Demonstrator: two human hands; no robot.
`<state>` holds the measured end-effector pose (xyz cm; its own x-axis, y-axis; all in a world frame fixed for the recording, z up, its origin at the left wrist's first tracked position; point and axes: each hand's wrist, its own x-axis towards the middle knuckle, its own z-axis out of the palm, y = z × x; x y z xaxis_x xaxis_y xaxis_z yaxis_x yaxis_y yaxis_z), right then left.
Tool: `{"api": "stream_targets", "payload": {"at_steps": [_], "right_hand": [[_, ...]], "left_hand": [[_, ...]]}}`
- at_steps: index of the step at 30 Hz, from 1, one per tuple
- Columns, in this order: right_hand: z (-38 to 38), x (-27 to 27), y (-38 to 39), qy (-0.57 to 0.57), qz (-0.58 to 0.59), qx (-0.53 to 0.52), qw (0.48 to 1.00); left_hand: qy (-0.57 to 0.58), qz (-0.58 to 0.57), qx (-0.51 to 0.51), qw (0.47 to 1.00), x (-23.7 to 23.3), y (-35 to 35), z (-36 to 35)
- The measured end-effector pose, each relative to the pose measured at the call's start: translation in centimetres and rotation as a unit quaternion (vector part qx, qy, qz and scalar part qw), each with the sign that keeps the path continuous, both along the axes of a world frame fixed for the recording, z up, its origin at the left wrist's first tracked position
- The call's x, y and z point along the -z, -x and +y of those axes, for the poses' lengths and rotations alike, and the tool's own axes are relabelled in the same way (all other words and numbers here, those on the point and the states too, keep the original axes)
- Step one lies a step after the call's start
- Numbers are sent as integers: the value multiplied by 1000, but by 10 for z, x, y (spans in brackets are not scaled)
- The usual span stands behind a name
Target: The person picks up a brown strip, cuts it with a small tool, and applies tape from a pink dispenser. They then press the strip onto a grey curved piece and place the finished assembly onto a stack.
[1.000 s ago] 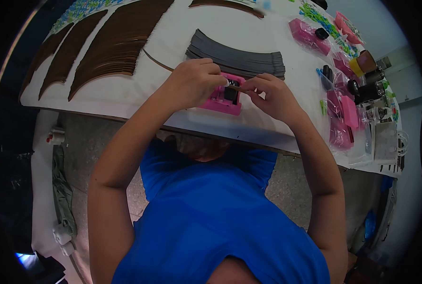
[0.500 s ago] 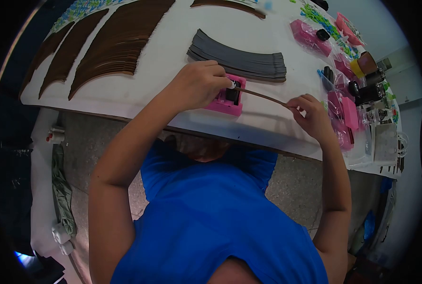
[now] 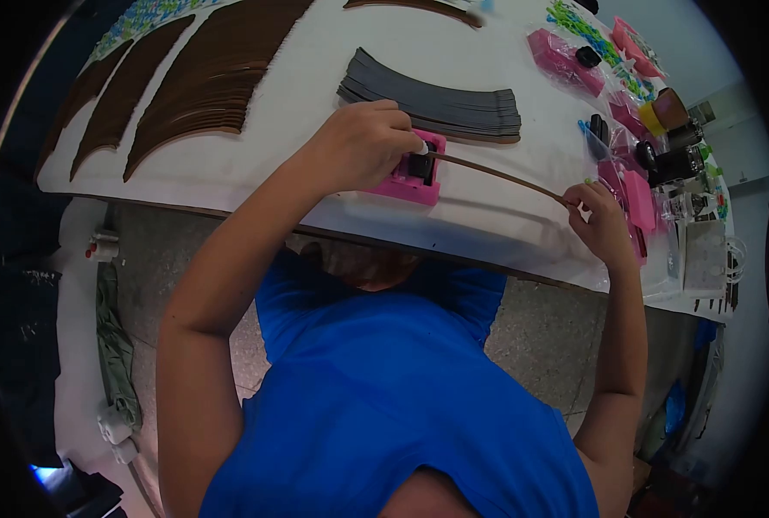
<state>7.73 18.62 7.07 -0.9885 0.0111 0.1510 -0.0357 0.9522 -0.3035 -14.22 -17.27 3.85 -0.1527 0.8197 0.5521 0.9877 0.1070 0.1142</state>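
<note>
A thin brown strip (image 3: 496,173) stretches between my hands over the white table. My left hand (image 3: 367,145) is closed above a pink block (image 3: 419,190) with a black part in it, and a small white thing shows between the fingertips at the strip's left end. The strip's right end is pinched in my right hand (image 3: 593,216), near the table's front edge. Just behind the pink block lies a fanned row of dark grey strips (image 3: 432,97), partly covered by my left hand.
Stacks of brown strips (image 3: 203,78) lie at the back left. At the right are pink blocks in clear plastic (image 3: 566,62), black containers (image 3: 680,168), a yellow and brown roll (image 3: 663,114) and a pink basket (image 3: 636,47). The table edge (image 3: 358,239) runs before my body.
My right hand has moved to the right, and a longer length of the brown strip shows between my hands. My left hand stays at the pink block.
</note>
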Motion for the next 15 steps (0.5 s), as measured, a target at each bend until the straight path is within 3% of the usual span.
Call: {"api": "stream_targets", "payload": {"at_steps": [7, 9, 11, 15], "right_hand": [[10, -25, -5, -13, 56, 2, 998], [10, -45, -3, -19, 80, 11, 997], [10, -76, 2, -104, 137, -37, 984], [10, -116, 17, -87, 180, 14, 980]], "left_hand": [[-1, -11, 13, 1000, -2, -3, 12], [-21, -32, 14, 999, 3, -5, 19], [-39, -53, 16, 998, 4, -8, 24], [-55, -125, -9, 991, 2, -17, 36]]}}
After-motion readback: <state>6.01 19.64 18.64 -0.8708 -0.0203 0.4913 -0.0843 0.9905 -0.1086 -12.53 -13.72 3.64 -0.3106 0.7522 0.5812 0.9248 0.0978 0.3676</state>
